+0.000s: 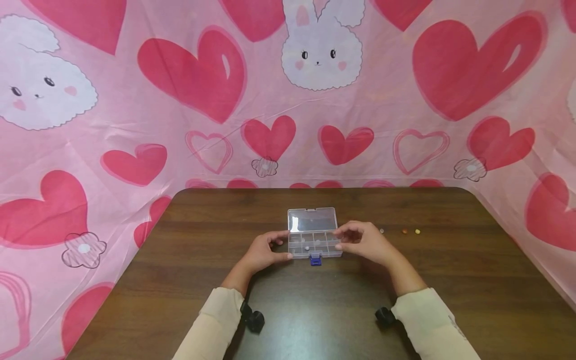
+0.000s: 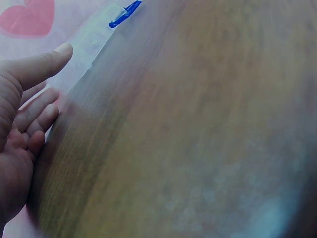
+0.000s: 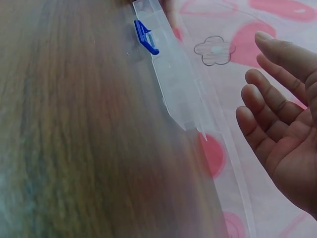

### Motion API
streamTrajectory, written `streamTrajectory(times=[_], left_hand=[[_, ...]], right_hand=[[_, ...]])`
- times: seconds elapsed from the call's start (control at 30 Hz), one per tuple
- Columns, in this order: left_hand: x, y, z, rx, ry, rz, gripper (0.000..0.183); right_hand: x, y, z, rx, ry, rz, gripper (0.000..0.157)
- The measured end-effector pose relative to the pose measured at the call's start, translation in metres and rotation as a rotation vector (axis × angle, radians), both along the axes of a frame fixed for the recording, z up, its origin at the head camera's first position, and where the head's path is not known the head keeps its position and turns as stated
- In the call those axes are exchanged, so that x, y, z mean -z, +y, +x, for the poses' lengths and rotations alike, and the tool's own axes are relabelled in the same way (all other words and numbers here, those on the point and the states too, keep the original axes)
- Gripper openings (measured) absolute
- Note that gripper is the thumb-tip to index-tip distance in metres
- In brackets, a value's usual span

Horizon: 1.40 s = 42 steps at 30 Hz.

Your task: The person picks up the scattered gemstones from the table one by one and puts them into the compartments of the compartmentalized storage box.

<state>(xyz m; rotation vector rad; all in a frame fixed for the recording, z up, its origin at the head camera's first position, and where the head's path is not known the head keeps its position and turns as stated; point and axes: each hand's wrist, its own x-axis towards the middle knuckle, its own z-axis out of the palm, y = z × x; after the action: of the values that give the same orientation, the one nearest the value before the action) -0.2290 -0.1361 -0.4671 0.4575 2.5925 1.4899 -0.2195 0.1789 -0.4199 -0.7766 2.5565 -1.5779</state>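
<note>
One clear plastic compartment box (image 1: 295, 252) lies on the table (image 1: 310, 305) between two hands, its single lid (image 1: 313, 220) raised at the back and one blue latch (image 1: 316, 260) hanging at the front. Inside, one pale bead (image 1: 307, 248) sits in the front row; a second pale spot is too small to identify. Three small pieces lie right of the box: whitish (image 1: 382, 231), brown (image 1: 404, 231) and yellow (image 1: 417, 231). The left hand (image 1: 265, 251), fingers relaxed, is at the box's left end; the right hand (image 1: 368, 243), loosely spread, is just beside its right end.
</note>
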Motion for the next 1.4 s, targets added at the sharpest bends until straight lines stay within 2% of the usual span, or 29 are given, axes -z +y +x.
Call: streamTrajectory(times=[0.23, 0.77, 1.07, 1.13, 1.4], left_hand=[[-0.001, 0.0, 0.001, 0.004, -0.001, 0.001, 0.059], [-0.001, -0.001, 0.002, 0.005, -0.003, -0.006, 0.06], [-0.001, 0.0, 0.003, -0.002, -0.002, -0.002, 0.06], [0.0, 0.0, 0.003, -0.003, -0.001, -0.002, 0.06], [0.003, 0.001, 0.003, -0.006, 0.009, -0.008, 0.061]], right_hand=[[0.001, 0.01, 0.002, -0.002, 0.003, 0.018, 0.037], [0.0, 0.023, 0.008, 0.049, 0.048, 0.008, 0.033], [-0.024, 0.024, 0.026, 0.095, 0.055, 0.065, 0.031], [-0.022, 0.026, 0.026, 0.106, 0.066, 0.07, 0.032], [0.005, 0.046, 0.011, 0.126, 0.144, 0.052, 0.032]])
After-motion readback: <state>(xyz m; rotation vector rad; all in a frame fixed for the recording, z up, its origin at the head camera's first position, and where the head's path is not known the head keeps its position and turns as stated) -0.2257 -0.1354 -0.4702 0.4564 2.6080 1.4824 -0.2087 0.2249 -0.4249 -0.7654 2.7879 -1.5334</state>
